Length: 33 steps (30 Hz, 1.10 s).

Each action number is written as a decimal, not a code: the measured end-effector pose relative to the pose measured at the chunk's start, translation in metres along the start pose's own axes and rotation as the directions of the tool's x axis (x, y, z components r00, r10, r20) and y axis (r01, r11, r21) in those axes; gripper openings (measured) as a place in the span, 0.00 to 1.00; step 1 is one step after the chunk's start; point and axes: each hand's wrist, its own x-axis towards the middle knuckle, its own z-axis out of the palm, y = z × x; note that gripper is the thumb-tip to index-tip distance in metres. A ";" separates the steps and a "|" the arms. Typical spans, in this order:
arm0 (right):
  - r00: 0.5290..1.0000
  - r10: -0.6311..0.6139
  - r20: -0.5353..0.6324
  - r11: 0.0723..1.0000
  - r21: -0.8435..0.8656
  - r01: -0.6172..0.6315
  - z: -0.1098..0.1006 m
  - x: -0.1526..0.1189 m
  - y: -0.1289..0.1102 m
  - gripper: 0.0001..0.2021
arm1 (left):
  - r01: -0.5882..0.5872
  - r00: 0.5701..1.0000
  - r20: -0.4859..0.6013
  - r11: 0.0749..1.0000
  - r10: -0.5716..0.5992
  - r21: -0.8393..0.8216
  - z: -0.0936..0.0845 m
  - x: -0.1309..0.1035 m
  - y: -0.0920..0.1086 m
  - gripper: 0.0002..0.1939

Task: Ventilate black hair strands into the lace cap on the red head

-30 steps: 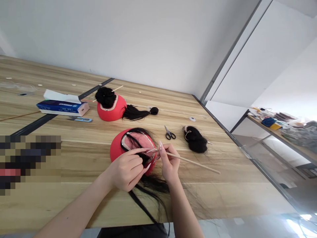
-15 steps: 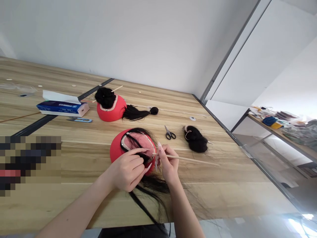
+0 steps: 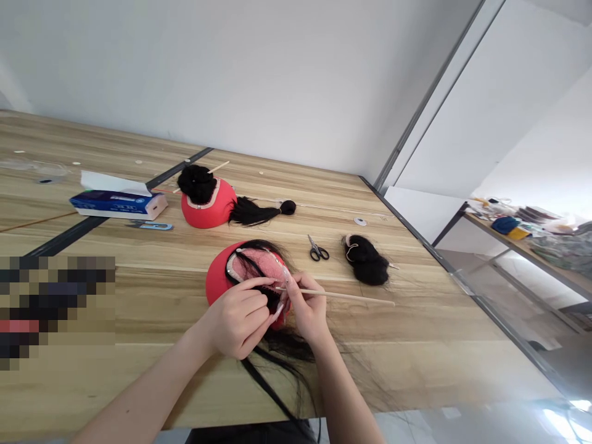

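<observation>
A red dome-shaped wig block (image 3: 217, 271) sits on the table in front of me, with a pink net (image 3: 263, 262) pinned to it. Loose black hair (image 3: 291, 345) hangs from the net's near side down past the table edge. My left hand (image 3: 243, 314) rests over the block's near side, its fingers closed on a lock of that hair. My right hand (image 3: 308, 308) pinches a thin pale wooden stick (image 3: 356, 298); the stick's tip is at the net's edge, close to my left fingertips. Fingers hide the tip's exact contact.
Beyond stands a second red block (image 3: 208, 213) with bunched black hair (image 3: 197, 182), a hair bundle (image 3: 254, 211) beside it. Black scissors (image 3: 318, 250) and a hairpiece (image 3: 367, 259) lie right. A tissue box (image 3: 115, 203) and blue thread snips (image 3: 155, 226) lie left.
My right hand has moved left with the stick, bringing its tip further over the net. My left hand stays almost still on the hair.
</observation>
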 end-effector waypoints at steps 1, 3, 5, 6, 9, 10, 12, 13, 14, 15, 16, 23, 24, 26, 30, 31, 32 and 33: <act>1.000 -0.001 -0.002 1.000 -0.010 0.001 0.001 0.000 0.000 0.17 | 0.000 1.000 0.000 1.000 0.000 -0.001 0.000 0.000 0.000 0.13; 1.000 -0.002 -0.013 1.000 -0.028 0.002 0.002 0.001 0.000 0.17 | 0.000 1.000 -0.004 1.000 0.000 -0.003 0.000 0.000 0.000 0.13; 1.000 -0.006 -0.021 0.999 -0.042 0.005 0.003 0.002 0.000 0.19 | 0.000 1.000 -0.008 1.000 0.000 -0.005 0.000 0.000 0.000 0.13; 1.000 -0.009 -0.022 0.999 -0.045 0.008 0.003 0.002 0.001 0.19 | 0.001 1.000 -0.008 1.000 -0.001 -0.005 0.000 0.000 0.000 0.13; 1.000 -0.014 -0.016 0.999 -0.033 0.013 0.003 0.002 0.002 0.19 | 0.003 1.000 -0.008 1.000 -0.003 -0.005 0.000 0.000 0.000 0.13; 1.000 -0.011 -0.015 1.000 -0.028 0.011 0.003 0.002 0.002 0.18 | 0.005 1.000 -0.008 1.000 -0.005 -0.006 0.000 0.000 0.000 0.13; 1.000 -0.005 -0.013 1.000 -0.023 0.004 0.003 0.002 0.003 0.18 | 0.005 1.000 -0.010 1.000 -0.005 -0.010 0.000 0.000 0.000 0.13; 1.000 -0.004 -0.012 1.000 -0.024 0.004 0.003 0.002 0.003 0.18 | 0.005 1.000 -0.009 1.000 -0.006 -0.012 0.000 0.000 0.001 0.13; 1.000 -0.005 -0.013 1.000 -0.027 0.005 0.003 0.002 0.002 0.18 | 0.006 1.000 -0.009 1.000 -0.006 -0.011 0.000 0.000 0.001 0.13; 1.000 -0.009 -0.013 0.999 -0.033 0.009 0.003 0.002 0.002 0.18 | 0.007 1.000 -0.008 1.000 -0.007 -0.010 0.000 0.000 0.001 0.13; 1.000 -0.015 -0.012 0.999 -0.044 0.014 0.003 0.002 0.001 0.18 | 0.008 1.000 -0.006 1.000 -0.008 -0.006 0.000 0.000 0.001 0.13; 1.000 -0.028 -0.009 0.997 -0.076 0.028 0.003 0.001 0.001 0.18 | 0.018 1.000 -0.003 1.000 -0.018 -0.005 0.000 0.000 0.000 0.13; 1.000 -0.025 -0.003 0.997 -0.068 0.025 0.003 0.001 0.002 0.18 | 0.020 1.000 -0.003 1.000 -0.020 -0.007 0.000 0.000 0.000 0.13; 1.000 -0.030 -0.004 0.997 -0.072 0.030 0.003 0.001 0.004 0.18 | 0.020 1.000 -0.003 1.000 -0.020 -0.009 0.000 -0.001 0.000 0.13; 0.999 -0.046 -0.014 0.994 -0.101 0.044 0.002 0.002 0.005 0.17 | 0.010 1.000 -0.010 1.000 -0.010 -0.016 0.000 -0.001 0.000 0.13; 0.999 -0.046 -0.012 0.994 -0.095 0.045 0.002 0.002 0.005 0.18 | 0.008 1.000 -0.011 1.000 -0.008 -0.018 0.001 -0.001 0.000 0.13; 0.999 -0.045 -0.008 0.995 -0.086 0.044 0.002 0.002 0.004 0.18 | 0.007 1.000 -0.013 1.000 -0.007 -0.020 0.001 -0.001 0.000 0.13; 0.999 -0.044 -0.009 0.996 -0.076 0.043 0.002 0.002 0.004 0.18 | 0.008 1.000 -0.011 1.000 -0.008 -0.022 0.000 -0.001 0.000 0.13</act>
